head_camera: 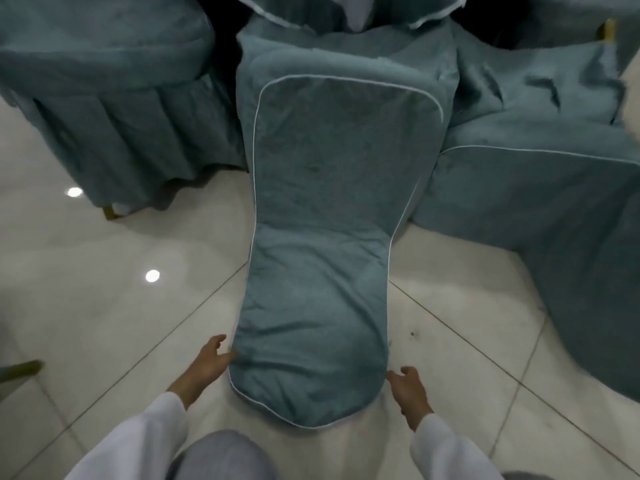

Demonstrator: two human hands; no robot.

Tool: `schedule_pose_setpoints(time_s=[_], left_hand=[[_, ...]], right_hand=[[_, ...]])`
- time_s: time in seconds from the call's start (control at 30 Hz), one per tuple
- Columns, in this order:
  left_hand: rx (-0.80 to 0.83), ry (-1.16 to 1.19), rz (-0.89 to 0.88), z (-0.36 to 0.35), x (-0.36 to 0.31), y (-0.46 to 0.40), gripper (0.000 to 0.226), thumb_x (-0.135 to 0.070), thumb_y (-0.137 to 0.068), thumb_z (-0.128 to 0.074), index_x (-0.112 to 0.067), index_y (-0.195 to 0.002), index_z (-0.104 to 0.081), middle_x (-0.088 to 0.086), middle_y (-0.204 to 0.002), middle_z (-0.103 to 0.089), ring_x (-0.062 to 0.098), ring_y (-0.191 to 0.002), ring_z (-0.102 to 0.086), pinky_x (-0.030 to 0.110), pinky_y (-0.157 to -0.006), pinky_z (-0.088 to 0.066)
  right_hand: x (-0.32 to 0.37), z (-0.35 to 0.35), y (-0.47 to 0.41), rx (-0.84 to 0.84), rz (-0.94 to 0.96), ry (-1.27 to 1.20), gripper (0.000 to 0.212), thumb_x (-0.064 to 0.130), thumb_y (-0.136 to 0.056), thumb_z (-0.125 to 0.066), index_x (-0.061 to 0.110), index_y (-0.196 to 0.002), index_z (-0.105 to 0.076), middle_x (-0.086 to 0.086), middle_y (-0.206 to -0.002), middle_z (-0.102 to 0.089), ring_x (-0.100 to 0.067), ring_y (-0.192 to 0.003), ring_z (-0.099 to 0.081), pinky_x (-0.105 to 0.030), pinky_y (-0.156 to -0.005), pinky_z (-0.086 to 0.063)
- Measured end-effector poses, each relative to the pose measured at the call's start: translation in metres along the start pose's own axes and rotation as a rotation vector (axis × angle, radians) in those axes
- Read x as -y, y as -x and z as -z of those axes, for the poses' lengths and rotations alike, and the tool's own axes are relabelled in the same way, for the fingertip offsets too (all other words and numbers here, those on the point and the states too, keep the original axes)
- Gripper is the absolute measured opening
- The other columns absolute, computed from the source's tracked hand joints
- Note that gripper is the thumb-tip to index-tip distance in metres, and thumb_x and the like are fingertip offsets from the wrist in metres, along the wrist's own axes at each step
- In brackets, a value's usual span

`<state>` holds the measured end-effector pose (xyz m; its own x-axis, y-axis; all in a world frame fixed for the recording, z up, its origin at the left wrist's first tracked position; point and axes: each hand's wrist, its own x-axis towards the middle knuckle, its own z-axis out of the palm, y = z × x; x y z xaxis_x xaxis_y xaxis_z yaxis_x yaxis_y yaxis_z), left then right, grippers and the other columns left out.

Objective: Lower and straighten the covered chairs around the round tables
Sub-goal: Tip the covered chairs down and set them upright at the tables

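Note:
A chair in a blue-grey cover with white piping (318,237) stands right in front of me, its back towards me, its seat tucked under the round table (346,8) at the top. My left hand (211,358) touches the left lower edge of the cover with relaxed fingers. My right hand (408,386) is at the right lower edge, fingers loosely spread, touching or just off the cloth. Neither hand grips the fabric.
Another covered chair (104,98) stands at the left and one (540,188) at the right, both close to the middle chair. The floor is glossy white tile (104,306). My knee (221,455) shows at the bottom. A dark object (20,370) lies at the left edge.

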<state>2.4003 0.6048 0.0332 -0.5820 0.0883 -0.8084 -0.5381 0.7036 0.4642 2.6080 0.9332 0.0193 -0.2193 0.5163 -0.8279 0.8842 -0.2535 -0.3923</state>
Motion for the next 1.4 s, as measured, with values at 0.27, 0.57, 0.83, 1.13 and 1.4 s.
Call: schedule_pose_setpoints(time_s=[0.27, 0.57, 0.83, 1.13, 1.4], left_hand=[[0.14, 0.15, 0.017, -0.034, 0.016, -0.062, 0.106, -0.039, -0.065, -0.076, -0.017, -0.153, -0.021, 0.012, -0.149, -0.041, 0.025, -0.114, -0.048, 0.037, -0.089, -0.043], [0.102, 0.161, 0.063, -0.027, 0.021, -0.067, 0.072, -0.049, -0.079, -0.08, -0.012, -0.134, -0.052, 0.005, -0.119, -0.062, 0.023, -0.102, -0.06, 0.038, -0.087, -0.046], [-0.144, -0.082, -0.037, 0.019, -0.009, 0.043, 0.097, -0.088, -0.066, -0.061, -0.006, -0.116, -0.061, 0.013, -0.117, -0.067, 0.031, -0.1, -0.065, 0.038, -0.085, -0.052], [-0.174, 0.02, -0.049, 0.077, -0.062, 0.198, 0.08, -0.077, -0.077, -0.064, -0.007, -0.115, -0.055, 0.007, -0.111, -0.063, 0.027, -0.098, -0.064, 0.039, -0.087, -0.052], [-0.161, 0.07, -0.011, 0.126, -0.089, 0.306, 0.097, -0.088, -0.058, -0.067, -0.002, -0.103, -0.068, 0.012, -0.099, -0.072, 0.025, -0.085, -0.07, 0.04, -0.083, -0.059]], right_hand=[[-0.019, -0.044, -0.048, 0.086, 0.02, -0.223, 0.068, 0.04, -0.098, -0.063, 0.009, -0.151, -0.035, -0.012, -0.154, -0.045, -0.037, -0.138, -0.044, -0.051, -0.109, -0.04], [-0.025, -0.033, -0.059, 0.16, -0.014, -0.409, 0.103, 0.073, -0.069, -0.079, 0.01, -0.144, -0.049, -0.009, -0.143, -0.057, -0.037, -0.124, -0.056, -0.053, -0.103, -0.052], [0.006, 0.0, 0.06, 0.054, 0.112, -0.388, 0.055, 0.054, -0.09, -0.069, 0.009, -0.123, -0.064, 0.0, -0.108, -0.07, -0.023, -0.099, -0.066, -0.038, -0.087, -0.055], [0.044, 0.062, 0.209, -0.111, 0.213, -0.215, 0.064, 0.069, -0.084, -0.066, 0.014, -0.117, -0.06, -0.006, -0.114, -0.067, -0.028, -0.1, -0.066, -0.045, -0.09, -0.057], [0.07, 0.103, 0.329, -0.143, 0.165, -0.171, 0.06, 0.057, -0.088, -0.071, 0.004, -0.114, -0.065, -0.014, -0.11, -0.069, -0.031, -0.092, -0.065, -0.037, -0.078, -0.052]])
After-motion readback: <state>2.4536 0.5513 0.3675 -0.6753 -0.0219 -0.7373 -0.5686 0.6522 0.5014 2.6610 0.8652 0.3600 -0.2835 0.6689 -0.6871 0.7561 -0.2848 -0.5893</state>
